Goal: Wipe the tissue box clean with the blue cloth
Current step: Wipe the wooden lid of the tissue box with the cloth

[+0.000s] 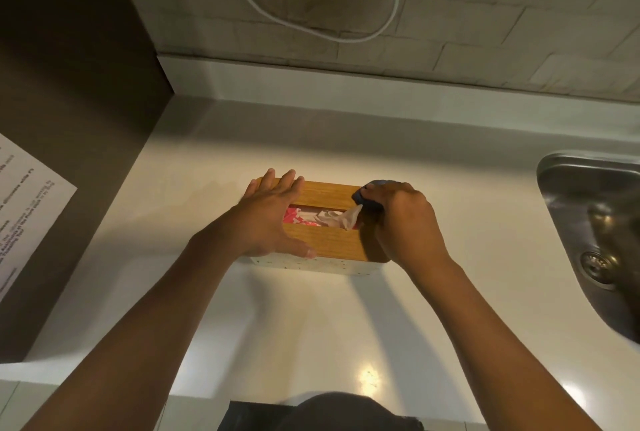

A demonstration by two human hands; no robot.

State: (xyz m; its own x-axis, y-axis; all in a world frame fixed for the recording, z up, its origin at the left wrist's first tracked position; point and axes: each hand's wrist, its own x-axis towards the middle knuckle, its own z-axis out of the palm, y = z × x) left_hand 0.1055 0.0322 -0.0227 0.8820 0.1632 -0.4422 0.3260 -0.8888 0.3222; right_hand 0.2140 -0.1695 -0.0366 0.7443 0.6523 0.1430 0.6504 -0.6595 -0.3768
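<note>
The tissue box (332,240) has a wooden lid and a pale speckled base, and it stands on the white counter (277,320). A white tissue (337,217) sticks out of its slot. My left hand (270,219) lies flat over the box's left end, fingers spread across the lid and thumb along the front edge. My right hand (405,219) is closed on the dark blue cloth (367,193) and presses it on the lid's right end. Most of the cloth is hidden under my fingers.
A steel sink (595,236) with a drain lies at the right. A dark panel with a printed sheet (24,209) stands at the left. Behind the counter is a tiled wall with a hanging white cable (311,25).
</note>
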